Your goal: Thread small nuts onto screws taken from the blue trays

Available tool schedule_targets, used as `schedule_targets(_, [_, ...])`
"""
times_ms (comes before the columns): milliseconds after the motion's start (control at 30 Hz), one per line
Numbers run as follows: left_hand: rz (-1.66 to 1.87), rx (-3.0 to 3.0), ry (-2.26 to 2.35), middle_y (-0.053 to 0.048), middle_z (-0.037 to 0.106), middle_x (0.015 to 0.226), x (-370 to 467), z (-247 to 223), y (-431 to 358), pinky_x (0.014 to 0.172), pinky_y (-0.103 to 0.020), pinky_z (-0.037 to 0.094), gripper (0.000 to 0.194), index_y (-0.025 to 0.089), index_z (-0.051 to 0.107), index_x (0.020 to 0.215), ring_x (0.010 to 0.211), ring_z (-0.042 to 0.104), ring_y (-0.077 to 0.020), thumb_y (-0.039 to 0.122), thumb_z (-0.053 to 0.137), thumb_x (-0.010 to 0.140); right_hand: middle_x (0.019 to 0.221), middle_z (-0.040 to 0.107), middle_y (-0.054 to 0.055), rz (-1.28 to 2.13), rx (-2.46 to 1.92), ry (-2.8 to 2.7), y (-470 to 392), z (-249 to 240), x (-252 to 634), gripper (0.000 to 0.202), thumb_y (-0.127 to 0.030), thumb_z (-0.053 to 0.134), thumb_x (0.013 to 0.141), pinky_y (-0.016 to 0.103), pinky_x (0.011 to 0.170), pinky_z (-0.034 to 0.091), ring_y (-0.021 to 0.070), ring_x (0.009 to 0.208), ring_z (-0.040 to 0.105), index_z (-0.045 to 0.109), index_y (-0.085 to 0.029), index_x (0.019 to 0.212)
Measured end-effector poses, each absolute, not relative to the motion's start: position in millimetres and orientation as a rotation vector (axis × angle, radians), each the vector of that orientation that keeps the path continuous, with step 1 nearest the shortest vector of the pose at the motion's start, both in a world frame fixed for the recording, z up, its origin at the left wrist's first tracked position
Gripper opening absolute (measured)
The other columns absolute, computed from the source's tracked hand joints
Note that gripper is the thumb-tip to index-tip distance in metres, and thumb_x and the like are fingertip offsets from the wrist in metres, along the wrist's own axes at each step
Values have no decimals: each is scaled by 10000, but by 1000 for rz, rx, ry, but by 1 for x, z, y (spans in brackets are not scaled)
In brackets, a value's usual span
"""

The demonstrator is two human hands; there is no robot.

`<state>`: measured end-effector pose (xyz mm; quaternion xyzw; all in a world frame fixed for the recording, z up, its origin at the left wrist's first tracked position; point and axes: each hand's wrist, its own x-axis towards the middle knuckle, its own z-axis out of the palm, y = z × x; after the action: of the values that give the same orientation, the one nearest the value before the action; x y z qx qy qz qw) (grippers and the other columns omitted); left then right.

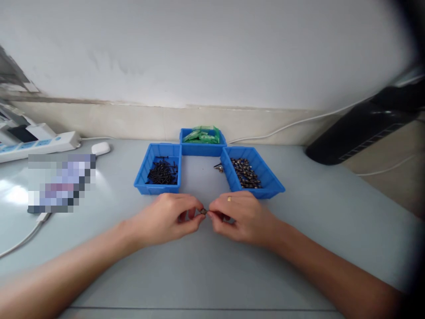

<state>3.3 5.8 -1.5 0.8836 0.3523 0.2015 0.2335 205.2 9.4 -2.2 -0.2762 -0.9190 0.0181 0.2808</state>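
My left hand [174, 215] is closed in a pinch on a small brownish metal fitting [203, 212]. Facing it, my right hand [237, 217], with a ring on one finger, pinches a thin dark piece at the fitting's right end. That piece looks like a screw, though the fingertips hide most of it. Beyond my left hand, a blue bin [159, 190] holds many black screws [162, 172]. The blue bin [270, 179] past my right hand contains shiny metal fittings [245, 173]. Several small metal pieces [219, 167] lie on the table against that bin's left side.
A third blue bin [203, 149] with green packets [202, 136] stands at the back by the wall. On the left are a phone [63, 184] on a cable, a white case [100, 148] and a power strip [43, 145]. A black cylinder [358, 124] leans at the right.
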Motion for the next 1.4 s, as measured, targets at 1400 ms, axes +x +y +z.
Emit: schedule_targets(1400, [719,2483,846,13,620,774,-1,-8,7,633,-180,454,84,166,578,930,702,577,-89,205,524,878,621,582,0,379,-927,-2664,10,-1,209,129,-188,466,829,235,543,370,125,563,541,538,-177,722])
